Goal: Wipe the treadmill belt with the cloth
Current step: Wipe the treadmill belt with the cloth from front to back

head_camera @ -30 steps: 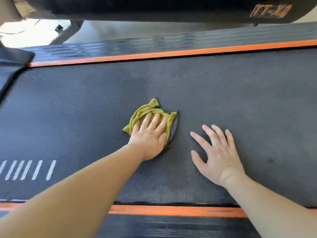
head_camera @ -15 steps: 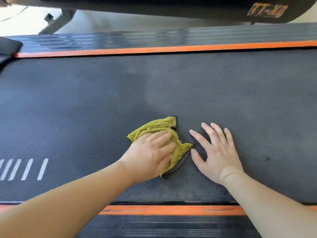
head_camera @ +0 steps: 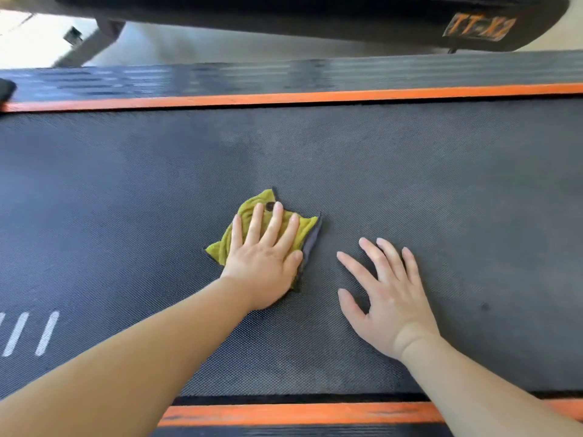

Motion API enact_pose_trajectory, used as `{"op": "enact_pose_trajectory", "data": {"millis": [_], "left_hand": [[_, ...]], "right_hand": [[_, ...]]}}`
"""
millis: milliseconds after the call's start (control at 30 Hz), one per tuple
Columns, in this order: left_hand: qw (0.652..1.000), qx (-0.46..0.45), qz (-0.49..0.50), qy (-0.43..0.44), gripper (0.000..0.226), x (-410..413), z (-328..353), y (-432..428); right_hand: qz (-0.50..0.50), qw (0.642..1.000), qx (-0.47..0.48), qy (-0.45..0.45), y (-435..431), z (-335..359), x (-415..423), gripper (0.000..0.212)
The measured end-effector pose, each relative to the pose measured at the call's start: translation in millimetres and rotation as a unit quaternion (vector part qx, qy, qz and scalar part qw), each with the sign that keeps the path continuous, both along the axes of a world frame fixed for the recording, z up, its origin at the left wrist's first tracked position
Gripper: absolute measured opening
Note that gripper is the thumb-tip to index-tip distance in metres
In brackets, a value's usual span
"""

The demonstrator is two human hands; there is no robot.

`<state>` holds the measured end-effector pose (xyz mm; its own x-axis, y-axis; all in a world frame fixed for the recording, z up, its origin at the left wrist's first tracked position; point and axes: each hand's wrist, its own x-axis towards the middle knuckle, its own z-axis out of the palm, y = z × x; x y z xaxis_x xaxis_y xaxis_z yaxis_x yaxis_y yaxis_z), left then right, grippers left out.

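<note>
A crumpled yellow-green cloth (head_camera: 305,228) with a grey underside lies on the dark textured treadmill belt (head_camera: 410,171), near its middle. My left hand (head_camera: 263,261) presses flat on the cloth, fingers spread and pointing away from me, covering most of it. My right hand (head_camera: 386,293) rests flat on the bare belt just right of the cloth, fingers apart, holding nothing.
Orange strips edge the belt on the far side (head_camera: 315,96) and the near side (head_camera: 299,413), with ribbed black side rails (head_camera: 315,75) beyond them. White stripes (head_camera: 31,332) mark the belt at lower left. A black frame part with an orange label (head_camera: 479,25) hangs above.
My left hand pulled the cloth toward me and to the right, then pushed it away again. My right hand has stayed planted on the belt.
</note>
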<state>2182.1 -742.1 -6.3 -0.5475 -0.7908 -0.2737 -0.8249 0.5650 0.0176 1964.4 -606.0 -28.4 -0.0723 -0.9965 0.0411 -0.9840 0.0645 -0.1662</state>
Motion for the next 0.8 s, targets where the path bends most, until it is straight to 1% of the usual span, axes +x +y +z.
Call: {"op": "enact_pose_trajectory", "data": {"millis": [33, 100, 133, 167, 200, 233, 267, 300, 333, 367, 400, 433, 500, 533, 567, 600, 667, 700, 733, 767, 800], "left_hand": [[0.998, 0.012, -0.055, 0.007, 0.064, -2.1, 2.0, 13.0], [0.978, 0.045, -0.202, 0.004, 0.062, 7.7, 11.2, 27.6], [0.967, 0.052, -0.251, 0.0, 0.062, 16.4, 14.5, 18.7], [0.961, 0.044, -0.272, -0.006, 0.061, 23.4, 14.3, 2.1], [0.966, 0.018, -0.258, -0.013, 0.062, 26.8, 12.7, -15.5], [0.98, -0.01, -0.196, -0.017, 0.064, 26.9, 10.3, -32.4], [0.994, -0.021, -0.104, -0.022, 0.066, 24.6, 10.7, -43.9], [1.0, -0.012, -0.016, -0.024, 0.067, 17.8, 9.0, -45.6], [0.999, -0.003, 0.041, -0.021, 0.067, 7.5, 5.9, -37.5], [0.999, 0.005, 0.052, -0.012, 0.067, -2.9, 3.3, -23.2], [1.0, 0.013, 0.015, -0.006, 0.067, -9.6, 3.6, -5.2], [0.998, 0.026, -0.061, -0.01, 0.068, -9.7, 6.2, 11.7], [0.976, 0.059, -0.21, -0.02, 0.066, 4.8, 16.5, 26.5], [0.964, 0.057, -0.257, -0.032, 0.064, 13.7, 18.2, 17.6], [0.962, 0.037, -0.266, -0.048, 0.063, 20.9, 16.7, 2.4], [0.971, 0.009, -0.228, -0.07, 0.064, 25.8, 14.6, -15.0], [0.996, -0.014, -0.045, -0.08, 0.066, 27.9, 14.8, -43.8], [0.998, -0.004, 0.033, -0.062, 0.066, 22.1, 13.3, -44.6], [0.997, 0.006, 0.072, -0.04, 0.067, 12.8, 10.4, -33.8], [0.998, 0.008, 0.064, -0.026, 0.068, 4.5, 6.7, -14.0], [1.0, 0.008, 0.014, -0.012, 0.07, -0.5, 3.9, 11.8]], "right_hand": [[0.002, 1.0, -0.002, -0.004, -0.2, 0.2, -0.6, 0.061], [0.002, 1.0, -0.007, -0.006, 0.5, -0.1, -0.6, 0.061], [0.003, 1.0, -0.007, -0.003, 0.8, -0.5, -0.5, 0.061], [0.005, 1.0, -0.008, -0.001, 0.7, -0.5, -0.3, 0.062], [0.006, 1.0, -0.008, -0.001, 0.3, -0.4, -0.5, 0.062], [0.006, 1.0, -0.007, -0.001, -0.1, -0.2, -1.1, 0.062], [0.005, 1.0, -0.004, 0.0, -0.3, 0.1, -1.3, 0.062], [0.005, 1.0, 0.0, 0.003, 0.2, 0.8, -0.5, 0.062], [0.004, 1.0, 0.002, 0.005, 0.7, 1.0, 0.2, 0.062], [0.003, 1.0, 0.002, 0.007, 0.7, 0.9, 0.5, 0.062], [0.002, 1.0, 0.0, 0.005, 0.5, 0.8, 0.6, 0.061], [0.001, 1.0, -0.005, 0.001, 0.2, 0.8, 0.6, 0.061], [0.003, 1.0, -0.016, -0.006, 0.2, 0.6, 0.2, 0.061], [0.004, 1.0, -0.02, -0.005, 0.2, 0.5, 0.1, 0.061], [0.006, 1.0, -0.021, -0.003, 0.2, 0.8, 0.3, 0.061], [0.006, 1.0, -0.019, 0.0, 0.0, 1.1, 0.5, 0.061], [0.005, 1.0, -0.011, 0.001, 0.2, 1.5, 0.5, 0.062], [0.004, 1.0, -0.008, 0.001, 0.5, 1.7, 0.7, 0.062], [0.003, 1.0, -0.006, 0.002, 0.5, 1.7, 0.7, 0.062], [0.002, 1.0, -0.007, 0.001, 0.1, 1.4, 0.7, 0.062], [0.001, 1.0, -0.01, -0.002, 0.1, 1.2, 0.9, 0.062]]}}
